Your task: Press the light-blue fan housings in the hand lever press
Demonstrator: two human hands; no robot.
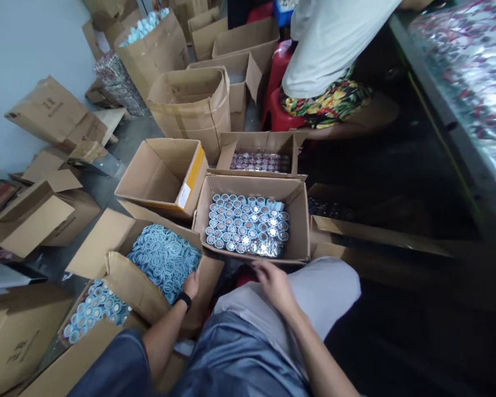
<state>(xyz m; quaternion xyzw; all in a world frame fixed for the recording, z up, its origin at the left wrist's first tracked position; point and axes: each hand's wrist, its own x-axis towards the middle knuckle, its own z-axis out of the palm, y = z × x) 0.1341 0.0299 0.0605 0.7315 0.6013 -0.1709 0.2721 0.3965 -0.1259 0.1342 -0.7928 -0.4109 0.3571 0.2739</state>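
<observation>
My left hand (191, 284), with a dark watch (184, 300) on its wrist, is at the right side of a heap of light-blue rings (165, 256) in an open carton. Its fingers are mostly hidden, so any grip cannot be made out. Over my lap, just in front of the near wall of another carton (308, 226), hovers my right hand (275, 284). Its fingers look loosely stretched and apart, with nothing visible in them. Inside that carton stand rows of blue-rimmed cylindrical pieces (240, 223), some with shiny tops.
More blue-rimmed pieces (93, 311) lie in a box at lower left. An open carton with yellow tape (161, 171) and a box of dark reddish pieces (260, 161) stand beyond. A person (334, 49) sits on a red stool (279, 110) by a worktable (434, 66).
</observation>
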